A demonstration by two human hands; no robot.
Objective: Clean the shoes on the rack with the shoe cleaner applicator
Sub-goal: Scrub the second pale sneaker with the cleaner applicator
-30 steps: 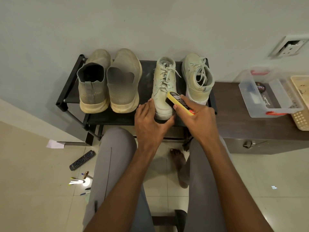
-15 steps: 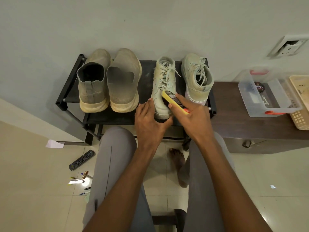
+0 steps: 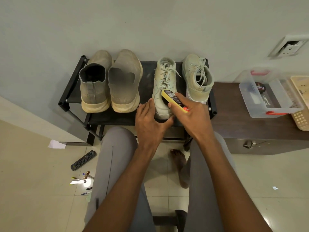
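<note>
Right now your right hand is clamped around the yellow shoe cleaner applicator, whose sponge end lies on the heel side of the laced white sneaker. Your left hand cups that sneaker's heel, fingers along its left side and thumb under the back. The sneaker stands on the black shoe rack, third of four shoes, with its mate at about two o'clock from it and the two grey knit slip-ons off at nine o'clock.

The risk, as I judge it, is the heel: it sits right at the rack's near edge, so a hard stroke toward you could drag the shoe off if your left hand eases. A wide sweep to three o'clock would knock the mate, which stands just beside your knuckles.

You have open shelf between the sneaker and the slip-ons, toward nine o'clock. At twelve o'clock the wall closes off the toes. The clear plastic box on the brown cabinet is well apart.
</note>
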